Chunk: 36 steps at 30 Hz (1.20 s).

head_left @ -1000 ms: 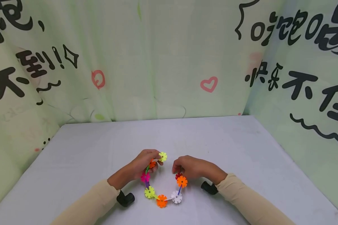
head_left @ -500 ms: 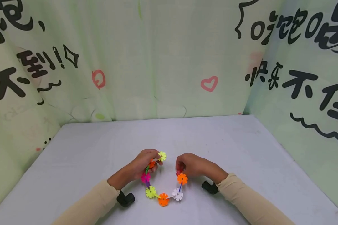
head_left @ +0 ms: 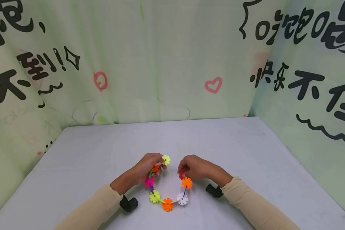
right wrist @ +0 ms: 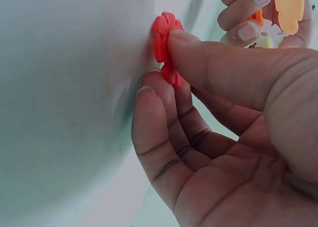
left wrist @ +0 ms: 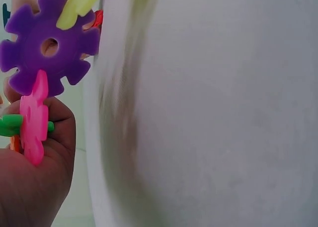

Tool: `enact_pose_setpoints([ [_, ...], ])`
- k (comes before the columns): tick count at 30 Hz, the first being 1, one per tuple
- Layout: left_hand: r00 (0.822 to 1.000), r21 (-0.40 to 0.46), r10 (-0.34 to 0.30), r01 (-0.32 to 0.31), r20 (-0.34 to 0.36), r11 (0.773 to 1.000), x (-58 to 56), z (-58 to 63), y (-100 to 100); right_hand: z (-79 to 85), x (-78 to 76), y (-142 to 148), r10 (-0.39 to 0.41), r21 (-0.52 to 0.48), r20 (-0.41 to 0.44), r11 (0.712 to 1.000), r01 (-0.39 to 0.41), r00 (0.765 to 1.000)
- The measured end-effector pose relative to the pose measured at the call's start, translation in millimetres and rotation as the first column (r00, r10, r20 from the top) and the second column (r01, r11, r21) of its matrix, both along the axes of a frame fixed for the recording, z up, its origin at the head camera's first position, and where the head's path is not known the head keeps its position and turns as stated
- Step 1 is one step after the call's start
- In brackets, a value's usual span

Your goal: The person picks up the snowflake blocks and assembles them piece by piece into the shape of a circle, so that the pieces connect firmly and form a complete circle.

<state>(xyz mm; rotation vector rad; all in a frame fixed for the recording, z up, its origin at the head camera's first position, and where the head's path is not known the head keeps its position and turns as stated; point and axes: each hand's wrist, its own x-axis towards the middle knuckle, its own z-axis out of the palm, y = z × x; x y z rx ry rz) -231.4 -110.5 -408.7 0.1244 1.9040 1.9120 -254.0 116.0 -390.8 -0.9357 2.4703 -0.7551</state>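
Note:
A curved chain of slotted plastic snowflake discs [head_left: 168, 204] spans the space between both hands. My left hand [head_left: 146, 166] grips one end, its thumb and fingers at a yellow disc [head_left: 166, 160], with an orange disc [head_left: 156, 167] by the palm. Purple [left wrist: 49, 43] and pink discs [left wrist: 34, 122] show large in the left wrist view, a green one stuck through the pink. At the chain's other end, my right hand [head_left: 198, 167] pinches a red snowflake disc [right wrist: 167, 48] between thumb and fingers. Beside it sits an orange disc [head_left: 187, 183], then blue and a white disc [head_left: 182, 199].
The white table [head_left: 103, 150] lies under the hands, backed by a pale green printed curtain [head_left: 166, 64] on three sides. Each wrist carries a black camera mount [head_left: 128, 203] below the sleeve.
My right hand has risen slightly away from me with the red disc, then shifted a little left. The lower part of the chain has swung slightly right. My left hand stays nearly still.

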Motion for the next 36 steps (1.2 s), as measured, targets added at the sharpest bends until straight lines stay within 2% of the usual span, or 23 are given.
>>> enact_pose_setpoints([
  [8,0.999,-0.042,0.034,-0.033,0.021,0.999,1.4,1.7,1,3.6,-1.3,1,0.042,-0.034,-0.051,0.998,-0.044,0.998],
  [15,0.997,-0.055,0.075,-0.074,0.024,0.996,0.6,-1.5,1,4.5,-1.9,1,0.03,-0.087,-0.084,0.996,-0.037,0.996],
  [21,0.994,-0.049,0.099,-0.097,0.041,0.994,-0.6,-3.3,1,6.5,-2.8,-1,-0.021,-0.18,-0.117,0.984,0.0,0.993],
  [26,0.994,-0.048,0.097,-0.095,0.045,0.994,-0.9,-4.1,1,9.6,-1.1,-6,-0.088,-0.253,-0.109,0.966,0.058,0.99],
  [32,0.995,-0.035,0.089,-0.087,0.053,0.996,0.6,-3.5,2,12.1,1.7,-12,-0.188,-0.325,-0.12,0.935,0.14,0.975],
  [36,0.995,-0.031,0.085,-0.083,0.054,0.996,1.1,-3.1,2,12.3,2.0,-13,-0.216,-0.353,-0.119,0.921,0.162,0.969],
])
